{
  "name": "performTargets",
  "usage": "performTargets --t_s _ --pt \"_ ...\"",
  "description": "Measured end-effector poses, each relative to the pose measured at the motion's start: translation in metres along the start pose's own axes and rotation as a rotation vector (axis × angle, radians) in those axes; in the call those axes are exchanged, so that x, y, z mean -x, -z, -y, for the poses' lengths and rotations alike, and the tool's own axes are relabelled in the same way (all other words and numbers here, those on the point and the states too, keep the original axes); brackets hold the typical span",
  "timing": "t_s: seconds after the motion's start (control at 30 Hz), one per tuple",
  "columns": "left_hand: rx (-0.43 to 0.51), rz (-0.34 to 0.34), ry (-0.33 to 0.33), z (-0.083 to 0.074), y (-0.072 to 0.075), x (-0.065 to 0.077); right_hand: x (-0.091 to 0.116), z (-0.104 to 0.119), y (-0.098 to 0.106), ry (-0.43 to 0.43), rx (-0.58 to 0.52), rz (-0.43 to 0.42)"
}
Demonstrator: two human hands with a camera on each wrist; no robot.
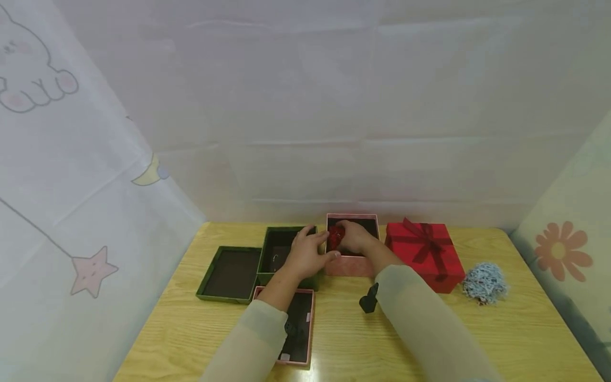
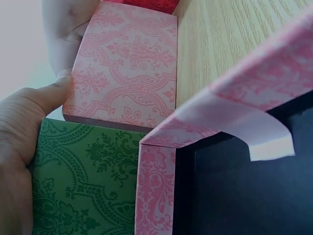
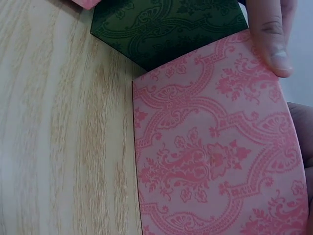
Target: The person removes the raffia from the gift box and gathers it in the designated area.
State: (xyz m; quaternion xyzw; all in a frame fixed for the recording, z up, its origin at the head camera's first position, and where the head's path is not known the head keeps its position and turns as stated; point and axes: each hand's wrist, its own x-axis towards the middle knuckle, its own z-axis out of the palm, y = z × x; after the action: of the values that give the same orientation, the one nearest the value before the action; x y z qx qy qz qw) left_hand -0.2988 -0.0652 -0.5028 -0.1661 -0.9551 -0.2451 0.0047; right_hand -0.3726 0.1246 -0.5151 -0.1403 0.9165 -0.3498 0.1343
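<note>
My right hand (image 1: 354, 237) reaches into an open pink patterned box (image 1: 350, 267), its fingers at a shiny red thing (image 1: 336, 237) whose kind I cannot tell. The fingertips are partly hidden. My left hand (image 1: 305, 255) spreads over an open green box (image 1: 265, 249) just to the left, and its thumb touches the pink box's near left corner. In the left wrist view, that thumb lies along the edge of the pink wall (image 2: 127, 63), beside the green wall (image 2: 88, 171). The right wrist view shows the left thumb (image 3: 279, 61) at the pink box's top edge.
A green lid (image 1: 204, 286) lies at the left, inside up. Nearer me is a pink lid (image 1: 311, 339), partly under the left forearm. A red gift box with a bow (image 1: 425, 254) stands at the right, beside a heap of light-blue paper shreds (image 1: 485, 282). A cloth wall rises behind.
</note>
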Motion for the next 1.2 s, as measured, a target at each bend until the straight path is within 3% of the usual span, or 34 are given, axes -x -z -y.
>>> performTargets --t_s 0.3,0.77,1.2 --pt "0.026 0.006 0.004 -0.0026 0.0014 0.0015 -0.0042 -0.0022 -0.0053 -0.069 -0.176 0.017" --pt "0.034 0.016 -0.002 -0.0024 -0.0009 0.0014 -0.0015 -0.0049 -0.0061 -0.095 -0.181 0.038" --pt "0.053 0.016 -0.003 -0.0027 -0.0007 -0.0002 0.0008 -0.0091 -0.0014 -0.053 -0.228 0.081"
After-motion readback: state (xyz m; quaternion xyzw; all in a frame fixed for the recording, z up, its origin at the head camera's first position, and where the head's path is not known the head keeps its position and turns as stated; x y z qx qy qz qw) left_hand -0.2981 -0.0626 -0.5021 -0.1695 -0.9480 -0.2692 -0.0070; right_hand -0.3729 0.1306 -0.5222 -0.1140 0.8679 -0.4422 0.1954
